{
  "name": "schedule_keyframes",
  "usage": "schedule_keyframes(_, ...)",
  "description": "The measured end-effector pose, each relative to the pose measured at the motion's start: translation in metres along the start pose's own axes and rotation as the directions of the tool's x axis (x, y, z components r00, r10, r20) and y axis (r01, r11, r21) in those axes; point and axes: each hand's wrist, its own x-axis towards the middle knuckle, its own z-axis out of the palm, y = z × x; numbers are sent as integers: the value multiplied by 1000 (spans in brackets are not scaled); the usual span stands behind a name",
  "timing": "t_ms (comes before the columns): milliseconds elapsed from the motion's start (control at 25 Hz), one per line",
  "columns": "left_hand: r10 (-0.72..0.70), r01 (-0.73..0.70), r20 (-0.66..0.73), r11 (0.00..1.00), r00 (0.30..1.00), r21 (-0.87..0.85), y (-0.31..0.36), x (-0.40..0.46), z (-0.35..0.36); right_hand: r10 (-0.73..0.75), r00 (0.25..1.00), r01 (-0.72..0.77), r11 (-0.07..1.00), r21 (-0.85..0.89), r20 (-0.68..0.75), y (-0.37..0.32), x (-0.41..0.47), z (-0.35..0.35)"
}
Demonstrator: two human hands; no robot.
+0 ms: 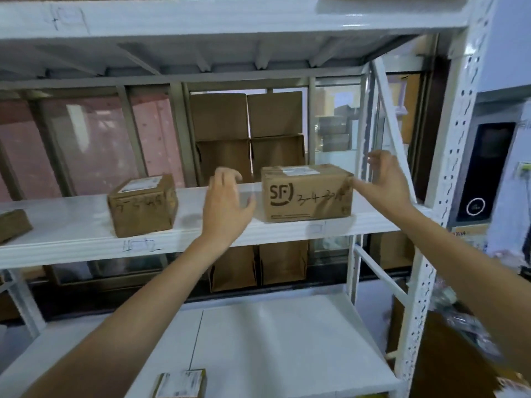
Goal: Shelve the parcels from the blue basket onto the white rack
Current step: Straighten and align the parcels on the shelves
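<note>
One brown SF-printed parcel point(307, 193), handwritten numbers, white label

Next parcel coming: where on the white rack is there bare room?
Middle shelf: a bare gap between the small brown cardboard box and the SF-marked brown cardboard box, though the left hand hangs there. Lower shelf: wide bare board behind the labelled small parcel. The far left box edge crowds that end.

Parcels point(307, 193) showing on white rack point(287, 231): four. Three sitting on middle shelf, one lying on lower shelf, near edge. Hands showing: two. Shelf levels showing: three. Cartons standing behind rack: count unclear.
</note>
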Motion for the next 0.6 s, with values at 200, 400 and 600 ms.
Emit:
schedule_keyframes(200,-315,387,496,921,809,-46,12,-2,63,120,908,-186,974,130,402,55,2,11)
schedule_keyframes(400,-380,441,414,895,827,-59,5,-9,78,41,893,-146,968,203,448,68,-3,30)
schedule_keyframes(600,-411,464,383,884,827,-54,-1,-9,85,51,898,-144,973,182,438,72,1,34)
